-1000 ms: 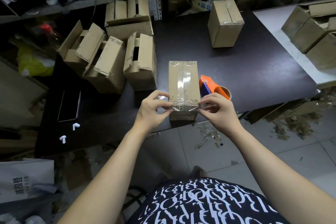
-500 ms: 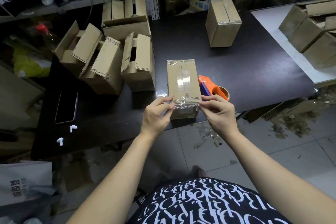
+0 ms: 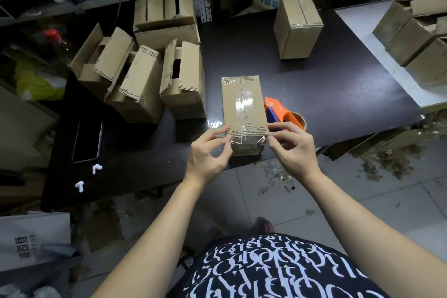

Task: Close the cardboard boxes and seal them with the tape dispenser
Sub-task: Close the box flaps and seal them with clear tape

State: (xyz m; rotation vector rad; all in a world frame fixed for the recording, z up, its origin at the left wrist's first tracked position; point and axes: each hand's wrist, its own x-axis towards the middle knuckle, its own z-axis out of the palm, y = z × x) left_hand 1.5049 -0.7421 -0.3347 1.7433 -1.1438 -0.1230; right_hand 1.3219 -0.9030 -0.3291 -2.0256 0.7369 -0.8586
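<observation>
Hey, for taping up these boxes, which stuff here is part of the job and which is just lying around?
For the job: taped box, pinched at its near corners by left hand and right hand; orange tape dispenser beside it; open boxes waiting; sealed box farther back.
Lying about: phone; two white earbuds; red-capped bottle.
</observation>
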